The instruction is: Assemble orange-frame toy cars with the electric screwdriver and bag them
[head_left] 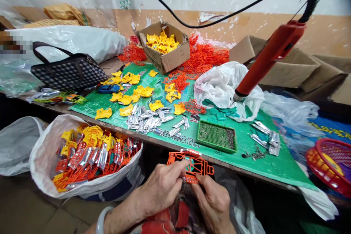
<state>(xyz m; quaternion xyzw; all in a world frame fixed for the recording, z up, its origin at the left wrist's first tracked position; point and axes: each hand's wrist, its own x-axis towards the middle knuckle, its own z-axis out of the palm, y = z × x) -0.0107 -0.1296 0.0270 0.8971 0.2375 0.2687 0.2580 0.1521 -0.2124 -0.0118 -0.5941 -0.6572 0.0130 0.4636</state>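
An orange plastic frame (204, 167) with a teal piece in its middle is held in front of the table's near edge. My left hand (161, 186) grips its left part, with fingertips pressed on and beside the teal piece. The lower right side of the frame is pinched by my right hand (214, 199). On the green mat just beyond lie a green tray (201, 133) of small metal screws, many silver strips (149, 121) and several yellow shells (103, 113). A red electric screwdriver (270, 56) hangs above the mat at the right.
A cardboard box (175, 60) of yellow shells stands at the back, near piled orange frames (207, 56). Left of the mat sits a checked bag (71, 73). A white sack (44, 161) of assembled pieces is below the table edge. A red basket (326, 175) is far right.
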